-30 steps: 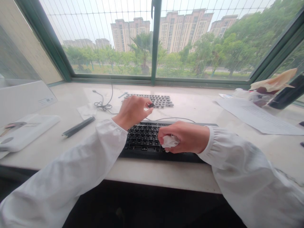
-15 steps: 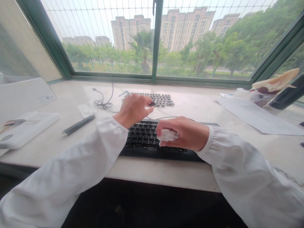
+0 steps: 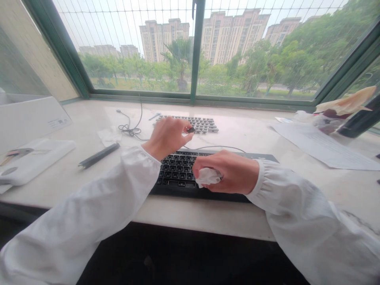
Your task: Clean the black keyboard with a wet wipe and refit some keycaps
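Observation:
A black keyboard point(image 3: 178, 168) with its keycaps off lies in front of me, rows of square switch sockets showing. My left hand point(image 3: 169, 133) is above its far left part, pinching a small black keycap point(image 3: 190, 130) between thumb and fingers. Over the keyboard's middle, my right hand point(image 3: 227, 172) is closed around a crumpled white tissue point(image 3: 208, 177). Behind the keyboard, loose keycaps point(image 3: 204, 124) are laid out in rows; my left hand hides some of them. The right hand covers part of the sockets.
A coiled black cable point(image 3: 130, 130) and another tissue point(image 3: 109, 136) lie at left, near a dark bar-shaped piece point(image 3: 99, 156). A white box point(image 3: 32, 118) stands far left. Paper sheets point(image 3: 323, 146) lie at right. The window frame point(image 3: 194, 59) bounds the sill behind.
My right hand with the tissue has moved slightly down and left over the keyboard. The left hand keeps its pinch on the keycap, almost still.

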A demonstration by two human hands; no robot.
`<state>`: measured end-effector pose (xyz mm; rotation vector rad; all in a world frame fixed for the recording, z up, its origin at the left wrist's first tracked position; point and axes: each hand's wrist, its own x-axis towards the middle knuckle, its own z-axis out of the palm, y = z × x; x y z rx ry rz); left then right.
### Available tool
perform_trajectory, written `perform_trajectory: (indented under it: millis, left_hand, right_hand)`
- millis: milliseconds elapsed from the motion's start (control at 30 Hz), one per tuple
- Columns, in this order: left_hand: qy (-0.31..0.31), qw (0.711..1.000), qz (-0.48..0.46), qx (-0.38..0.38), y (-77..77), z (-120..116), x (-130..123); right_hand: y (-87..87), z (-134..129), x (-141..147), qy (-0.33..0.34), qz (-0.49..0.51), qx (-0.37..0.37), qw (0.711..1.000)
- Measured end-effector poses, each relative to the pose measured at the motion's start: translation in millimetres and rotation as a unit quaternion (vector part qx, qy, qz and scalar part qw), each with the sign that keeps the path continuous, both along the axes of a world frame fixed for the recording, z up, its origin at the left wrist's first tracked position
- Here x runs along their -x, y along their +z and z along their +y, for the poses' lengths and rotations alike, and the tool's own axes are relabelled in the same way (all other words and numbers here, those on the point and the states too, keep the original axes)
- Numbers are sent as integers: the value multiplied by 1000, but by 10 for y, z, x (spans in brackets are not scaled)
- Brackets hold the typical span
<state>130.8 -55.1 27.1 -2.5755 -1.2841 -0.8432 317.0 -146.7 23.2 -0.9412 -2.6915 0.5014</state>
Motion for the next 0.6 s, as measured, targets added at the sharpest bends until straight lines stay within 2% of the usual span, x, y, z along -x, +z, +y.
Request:
perform_trajectory:
  millis: [600]
  left_hand:
    - [6, 1000, 2, -10, -20, 12, 14]
  right_hand:
    - [-2, -24, 4, 82, -3, 1, 997]
